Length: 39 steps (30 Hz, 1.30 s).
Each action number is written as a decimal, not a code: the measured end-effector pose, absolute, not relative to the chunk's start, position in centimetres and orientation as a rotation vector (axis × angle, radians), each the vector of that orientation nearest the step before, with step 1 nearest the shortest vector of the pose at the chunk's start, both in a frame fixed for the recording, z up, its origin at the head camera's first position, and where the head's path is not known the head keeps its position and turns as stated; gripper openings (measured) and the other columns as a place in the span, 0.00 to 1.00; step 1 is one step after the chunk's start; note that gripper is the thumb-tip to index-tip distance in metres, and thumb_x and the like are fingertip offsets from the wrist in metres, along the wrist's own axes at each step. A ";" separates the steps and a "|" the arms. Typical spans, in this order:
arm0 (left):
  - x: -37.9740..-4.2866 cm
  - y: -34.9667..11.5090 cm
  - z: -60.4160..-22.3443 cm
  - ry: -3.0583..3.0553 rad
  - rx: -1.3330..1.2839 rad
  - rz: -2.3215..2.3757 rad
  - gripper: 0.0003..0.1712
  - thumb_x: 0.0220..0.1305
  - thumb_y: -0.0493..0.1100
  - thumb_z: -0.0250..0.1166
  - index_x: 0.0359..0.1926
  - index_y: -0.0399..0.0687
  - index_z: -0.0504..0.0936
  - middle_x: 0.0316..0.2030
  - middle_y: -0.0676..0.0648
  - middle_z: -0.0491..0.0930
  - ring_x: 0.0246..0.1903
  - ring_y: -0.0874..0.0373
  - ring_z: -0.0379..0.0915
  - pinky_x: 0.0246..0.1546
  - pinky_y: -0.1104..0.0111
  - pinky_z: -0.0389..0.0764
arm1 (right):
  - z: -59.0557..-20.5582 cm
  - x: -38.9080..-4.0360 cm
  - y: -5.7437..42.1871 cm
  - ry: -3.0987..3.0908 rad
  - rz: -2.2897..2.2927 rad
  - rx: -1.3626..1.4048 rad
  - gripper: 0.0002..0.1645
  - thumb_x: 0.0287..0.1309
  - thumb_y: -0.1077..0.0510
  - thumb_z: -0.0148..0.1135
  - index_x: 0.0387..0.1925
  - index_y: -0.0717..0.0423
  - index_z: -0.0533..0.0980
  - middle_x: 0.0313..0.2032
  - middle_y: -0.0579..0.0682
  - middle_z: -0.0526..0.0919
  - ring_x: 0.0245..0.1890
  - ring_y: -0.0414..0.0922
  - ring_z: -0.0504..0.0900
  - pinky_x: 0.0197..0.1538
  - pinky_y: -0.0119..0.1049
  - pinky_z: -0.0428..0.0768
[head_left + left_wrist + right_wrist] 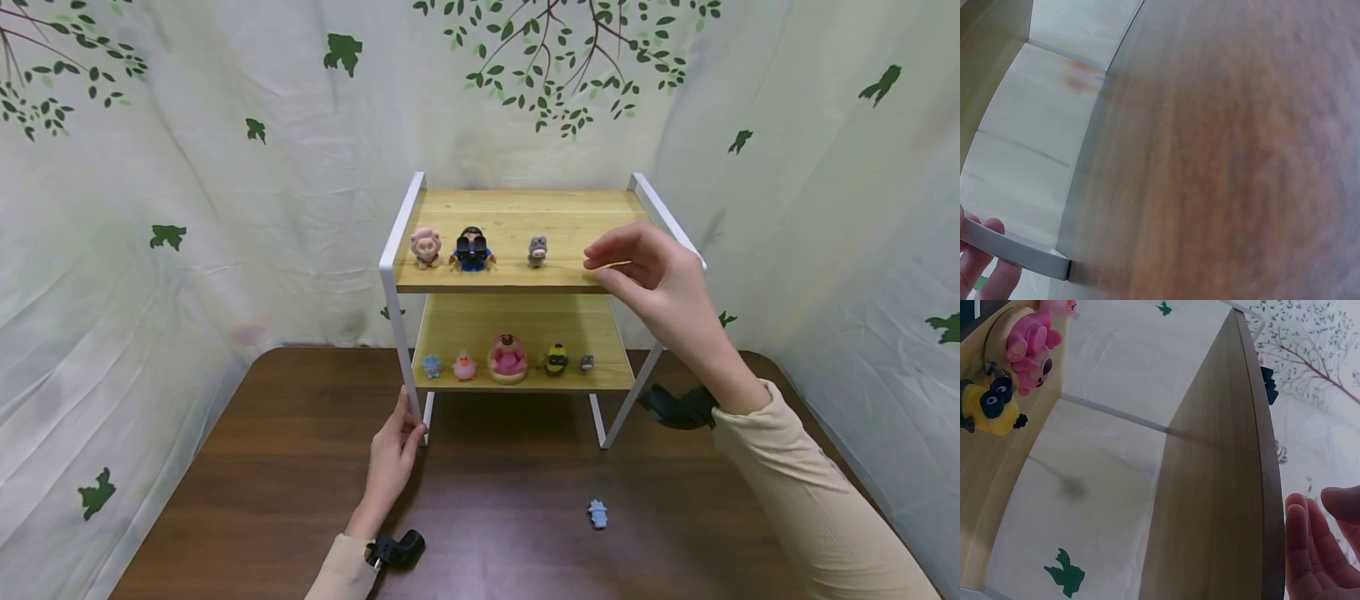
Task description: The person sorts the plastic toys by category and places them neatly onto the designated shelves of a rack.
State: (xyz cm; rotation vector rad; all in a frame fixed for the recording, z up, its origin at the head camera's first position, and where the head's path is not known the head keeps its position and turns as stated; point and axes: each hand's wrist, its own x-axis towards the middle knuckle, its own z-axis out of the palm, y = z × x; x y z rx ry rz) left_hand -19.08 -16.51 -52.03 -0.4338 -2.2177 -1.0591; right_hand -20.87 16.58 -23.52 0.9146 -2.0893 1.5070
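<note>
A two-tier shelf point(525, 283) with wooden boards and a white metal frame stands on the table. My left hand point(393, 450) grips the lower part of its left front leg point(1022, 255), thumb and fingers on either side. At the top board's front right, my right hand point(652, 275) hovers with thumb and fingers bent and apart; nothing shows between its fingertips point(1296, 506). Left of it on that board are a small grey figure point(537, 252), a figure with black binoculars point(472, 250) and a pink, fluffy-headed figure point(426, 247).
On the lower board stand a pink bear point(507, 360), a yellow figure with dark goggles point(556, 360), a pink bird-like figure point(464, 366), a blue figure point(431, 366) and a small grey figure point(587, 363). A light-blue figure point(597, 513) lies on the brown table point(510, 533).
</note>
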 end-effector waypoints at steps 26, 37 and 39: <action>-19.1 -16.5 -51.9 -2.199 -0.458 -1.036 0.48 0.55 0.26 0.66 0.72 0.43 0.52 0.27 0.46 0.74 0.26 0.56 0.76 0.27 0.61 0.82 | -27.2 -18.6 18.6 -2.104 1.555 1.025 0.13 0.56 0.77 0.59 0.44 0.68 0.75 0.41 0.61 0.80 0.42 0.46 0.81 0.47 0.31 0.79; -19.1 -16.5 -52.0 -2.218 -0.443 -1.040 0.46 0.56 0.26 0.66 0.71 0.39 0.53 0.27 0.46 0.74 0.26 0.56 0.76 0.27 0.62 0.82 | -29.3 -18.6 19.2 -2.178 1.523 1.075 0.14 0.55 0.77 0.59 0.44 0.65 0.76 0.40 0.56 0.81 0.40 0.46 0.82 0.44 0.31 0.80; -19.1 -16.5 -52.0 -2.217 -0.445 -1.041 0.46 0.56 0.26 0.66 0.72 0.40 0.53 0.27 0.46 0.74 0.26 0.56 0.76 0.27 0.62 0.82 | -29.8 -18.6 19.3 -2.187 1.524 1.090 0.15 0.55 0.77 0.60 0.44 0.64 0.76 0.40 0.55 0.81 0.39 0.47 0.82 0.42 0.31 0.81</action>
